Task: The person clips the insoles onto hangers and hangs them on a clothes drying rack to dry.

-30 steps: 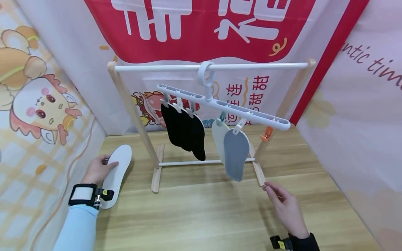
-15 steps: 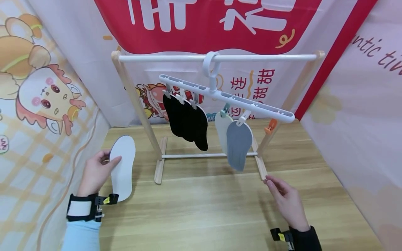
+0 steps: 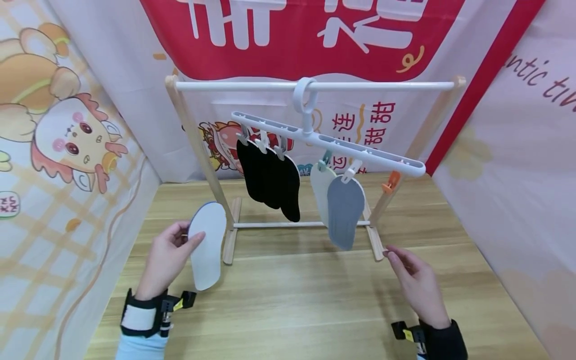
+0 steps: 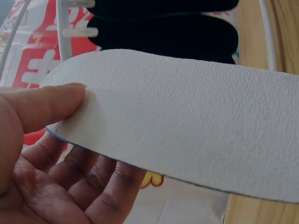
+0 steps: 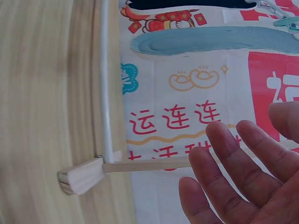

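Note:
My left hand (image 3: 167, 257) pinches a white insole (image 3: 208, 245) near its upper end. In the left wrist view the thumb lies on the textured face of the insole (image 4: 187, 121), with the fingers behind its dark edge. My right hand (image 3: 418, 285) holds nothing, its relaxed fingers near the right foot of the drying rack in the head view. A white clip hanger (image 3: 288, 132) hangs from the rack's top bar. Black insoles (image 3: 267, 177) hang at its left. A grey insole (image 3: 345, 212) and a pale insole (image 3: 320, 185) hang right of the hook.
The wooden rack stands on a wood-grain table (image 3: 288, 310), its white top bar (image 3: 382, 86) across the back. An orange clip (image 3: 391, 182) hangs without an insole near the hanger's right end. Printed cloth walls (image 3: 508, 150) enclose the back and both sides.
My left hand has lifted the white insole from the left side of the table and carried it rightward, toward the rack's left leg. My right hand stays almost where it was.

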Action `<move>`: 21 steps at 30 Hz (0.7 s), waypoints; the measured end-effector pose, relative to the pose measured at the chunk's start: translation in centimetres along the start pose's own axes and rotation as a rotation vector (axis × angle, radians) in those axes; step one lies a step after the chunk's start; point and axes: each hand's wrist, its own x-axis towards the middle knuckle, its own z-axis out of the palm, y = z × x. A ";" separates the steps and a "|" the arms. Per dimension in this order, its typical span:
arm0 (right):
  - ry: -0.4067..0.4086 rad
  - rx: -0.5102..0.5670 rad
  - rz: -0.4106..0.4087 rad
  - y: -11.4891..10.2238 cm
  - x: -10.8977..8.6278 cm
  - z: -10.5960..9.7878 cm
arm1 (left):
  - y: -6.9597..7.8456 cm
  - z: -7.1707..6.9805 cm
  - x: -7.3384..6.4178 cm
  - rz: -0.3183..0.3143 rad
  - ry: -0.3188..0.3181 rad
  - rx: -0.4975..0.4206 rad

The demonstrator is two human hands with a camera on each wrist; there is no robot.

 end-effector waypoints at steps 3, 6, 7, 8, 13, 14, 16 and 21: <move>0.029 0.007 -0.033 -0.1 0.3 -0.3 | 0.9 1.0 -0.4 0.017 -0.038 -0.040; 0.046 0.013 -0.042 -0.3 0.6 -0.6 | 1.9 2.2 -0.6 0.027 -0.082 -0.086; 0.047 0.015 -0.042 -0.4 0.7 -0.7 | 2.1 2.6 -0.7 0.027 -0.095 -0.096; 0.047 0.012 -0.042 -0.5 0.8 -0.8 | 2.4 3.1 -0.7 0.026 -0.107 -0.103; 0.055 -0.019 -0.052 -1.3 1.4 -1.4 | 3.4 5.5 -1.0 0.022 -0.160 -0.174; 0.058 -0.029 -0.053 -1.5 1.6 -1.5 | 3.6 5.9 -1.0 0.025 -0.170 -0.190; 0.065 -0.037 -0.048 -1.8 1.9 -1.7 | 4.0 6.9 -1.1 0.037 -0.191 -0.218; 0.073 -0.061 -0.051 -2.9 2.6 -2.3 | 5.3 9.1 -1.4 0.046 -0.264 -0.274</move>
